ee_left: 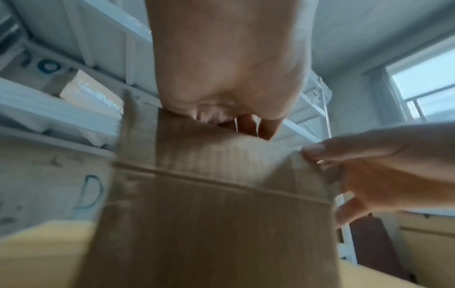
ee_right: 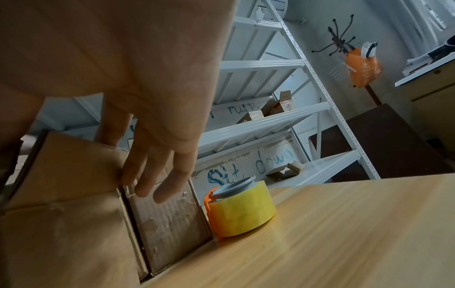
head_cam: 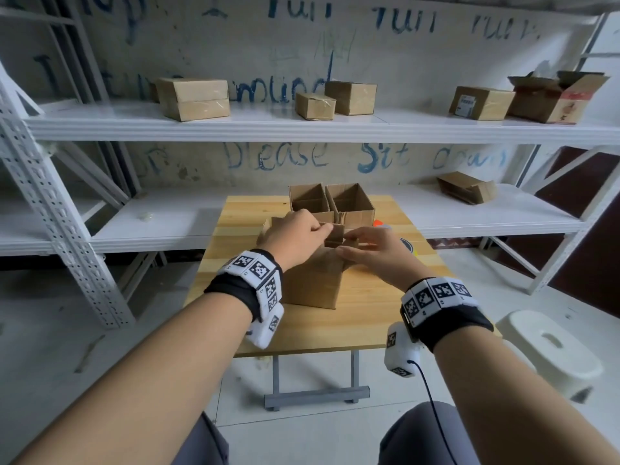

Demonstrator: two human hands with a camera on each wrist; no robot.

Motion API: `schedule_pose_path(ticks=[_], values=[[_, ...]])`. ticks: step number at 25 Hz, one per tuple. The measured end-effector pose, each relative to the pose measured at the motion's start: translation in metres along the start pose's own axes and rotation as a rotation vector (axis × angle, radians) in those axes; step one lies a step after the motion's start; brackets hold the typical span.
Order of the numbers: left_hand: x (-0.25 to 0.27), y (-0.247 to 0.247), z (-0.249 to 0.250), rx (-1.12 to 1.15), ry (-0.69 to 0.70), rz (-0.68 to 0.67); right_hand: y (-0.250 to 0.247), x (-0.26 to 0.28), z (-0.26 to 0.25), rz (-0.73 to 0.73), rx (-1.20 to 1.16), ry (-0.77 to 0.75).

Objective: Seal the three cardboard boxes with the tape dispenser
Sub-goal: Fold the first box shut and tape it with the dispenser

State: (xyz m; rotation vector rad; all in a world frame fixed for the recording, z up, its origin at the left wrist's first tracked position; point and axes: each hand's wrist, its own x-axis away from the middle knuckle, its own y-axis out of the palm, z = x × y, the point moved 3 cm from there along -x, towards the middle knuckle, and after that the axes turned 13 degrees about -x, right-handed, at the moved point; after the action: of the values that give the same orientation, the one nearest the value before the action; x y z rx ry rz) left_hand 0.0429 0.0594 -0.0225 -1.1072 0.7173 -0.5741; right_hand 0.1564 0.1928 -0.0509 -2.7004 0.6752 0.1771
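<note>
On the worktop (head_cam: 362,313) the near box (head_cam: 312,283) stands with both hands at its top flaps. The left hand (head_cam: 292,236) pinches a flap; the right hand (head_cam: 375,253) presses another with straight fingers. Two open boxes (head_cam: 330,203) stand behind. The dispenser (ee_right: 240,208) sits just right of the near box.

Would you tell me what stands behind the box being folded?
Behind the near box stand two open boxes, side by side, only bare cardboard showing inside. The hands hide their lower fronts; the tape dispenser sits to the right.
</note>
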Motion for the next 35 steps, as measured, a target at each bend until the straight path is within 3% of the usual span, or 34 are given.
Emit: schedule_pose_path(ticks=[3, 5, 9, 12, 14, 17, 21, 24, 28, 32, 35], values=[[0.006, -0.003, -0.022, -0.141, -0.038, 0.199, -0.007, 0.002, 0.001, 0.021, 0.034, 0.004], [0.005, -0.001, -0.036, -0.121, -0.040, 0.272, -0.007, 0.003, 0.001, 0.032, 0.032, -0.006], [0.000, 0.006, -0.048, 0.202, -0.029, 0.055, 0.000, 0.001, 0.001, -0.004, -0.015, -0.005], [-0.002, 0.003, -0.046, 0.227, -0.056, -0.101, 0.012, -0.001, -0.001, -0.072, 0.053, 0.004], [0.000, 0.003, -0.046, 0.247, -0.066, -0.137, 0.019, -0.003, 0.000, -0.077, 0.029, 0.025], [0.009, 0.006, -0.046, 0.313, -0.065, -0.109, 0.024, -0.001, 0.002, -0.043, -0.065, 0.068], [0.013, 0.010, -0.053, 0.310, -0.098, -0.048, 0.024, -0.002, 0.008, 0.010, -0.004, 0.070], [0.015, 0.017, -0.063, 0.432, -0.044, -0.062, 0.030, 0.002, 0.013, 0.008, 0.044, 0.040], [0.024, 0.028, -0.080, 0.395, 0.019, -0.078, 0.034, 0.003, 0.022, 0.026, 0.016, 0.027], [0.027, 0.030, -0.086, 0.623, -0.014, 0.059, 0.030, -0.004, 0.029, 0.037, 0.021, 0.028], [0.021, 0.032, -0.084, 0.671, -0.031, 0.044, 0.031, -0.008, 0.029, 0.067, 0.049, -0.001]])
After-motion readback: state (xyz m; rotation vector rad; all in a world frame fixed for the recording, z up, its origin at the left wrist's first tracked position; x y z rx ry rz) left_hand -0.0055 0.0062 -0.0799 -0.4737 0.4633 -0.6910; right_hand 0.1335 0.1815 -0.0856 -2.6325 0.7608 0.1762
